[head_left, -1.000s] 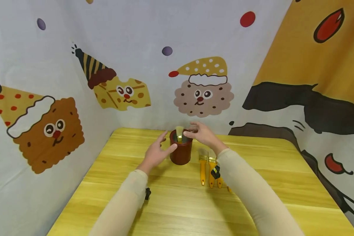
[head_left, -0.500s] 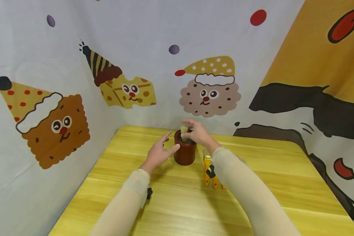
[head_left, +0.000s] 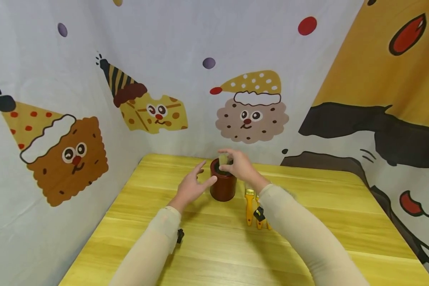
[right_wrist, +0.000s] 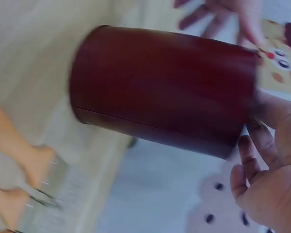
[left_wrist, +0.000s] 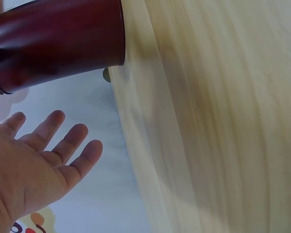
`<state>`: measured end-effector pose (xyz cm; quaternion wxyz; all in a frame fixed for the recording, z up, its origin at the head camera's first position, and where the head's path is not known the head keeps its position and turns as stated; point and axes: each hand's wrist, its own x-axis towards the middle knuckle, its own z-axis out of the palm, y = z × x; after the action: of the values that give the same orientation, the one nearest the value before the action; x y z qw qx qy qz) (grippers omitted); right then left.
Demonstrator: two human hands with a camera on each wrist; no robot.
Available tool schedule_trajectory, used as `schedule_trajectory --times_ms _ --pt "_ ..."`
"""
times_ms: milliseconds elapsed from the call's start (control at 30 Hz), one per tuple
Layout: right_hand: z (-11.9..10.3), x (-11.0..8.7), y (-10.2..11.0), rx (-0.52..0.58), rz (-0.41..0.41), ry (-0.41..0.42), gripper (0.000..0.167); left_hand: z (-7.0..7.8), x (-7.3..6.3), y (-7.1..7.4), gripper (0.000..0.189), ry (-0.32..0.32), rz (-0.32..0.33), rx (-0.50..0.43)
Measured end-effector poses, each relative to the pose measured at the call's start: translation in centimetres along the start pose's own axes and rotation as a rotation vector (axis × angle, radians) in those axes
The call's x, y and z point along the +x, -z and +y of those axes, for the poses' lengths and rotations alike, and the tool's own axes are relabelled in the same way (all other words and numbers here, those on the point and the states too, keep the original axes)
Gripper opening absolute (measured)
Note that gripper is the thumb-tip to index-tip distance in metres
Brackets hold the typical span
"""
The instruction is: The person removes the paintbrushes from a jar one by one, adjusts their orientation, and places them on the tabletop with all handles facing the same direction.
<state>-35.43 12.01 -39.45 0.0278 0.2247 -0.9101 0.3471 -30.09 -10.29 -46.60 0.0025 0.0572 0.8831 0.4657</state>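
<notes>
A dark red cylindrical cup (head_left: 223, 187) stands upright near the table's back edge. Pale bristles of a paintbrush (head_left: 223, 159) stick up from its mouth, handle end down inside and hidden. My right hand (head_left: 240, 166) reaches over the rim from the right, thumb and fingers curled around the bristle end. In the right wrist view the curled fingers (right_wrist: 250, 160) lie right at the cup's rim. On the left side, my left hand (head_left: 191, 184) is spread with thumb and fingers apart, its thumb tip close to the cup wall. Its palm and relaxed fingers (left_wrist: 70, 141) show in the left wrist view.
Several paintbrushes with orange handles (head_left: 249, 210) lie side by side on the wooden table (head_left: 207, 246), right of the cup and partly under my right forearm. Behind the table hangs a white cloth (head_left: 164, 47) with printed cartoon figures.
My right hand has moved left over the cup mouth and closed around the paintbrush, whose metal band is now out of sight. The left hand keeps its pose beside the cup.
</notes>
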Motion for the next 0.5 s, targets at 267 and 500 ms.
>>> schedule_trajectory --times_ms 267,500 --pt "0.1 -4.1 10.9 0.224 0.198 -0.114 0.062 -0.6 -0.7 0.8 0.087 0.003 0.017 0.032" --pt "6.3 -9.8 17.9 0.069 0.126 -0.315 0.073 -1.9 -1.5 2.3 0.096 0.018 0.012 0.102"
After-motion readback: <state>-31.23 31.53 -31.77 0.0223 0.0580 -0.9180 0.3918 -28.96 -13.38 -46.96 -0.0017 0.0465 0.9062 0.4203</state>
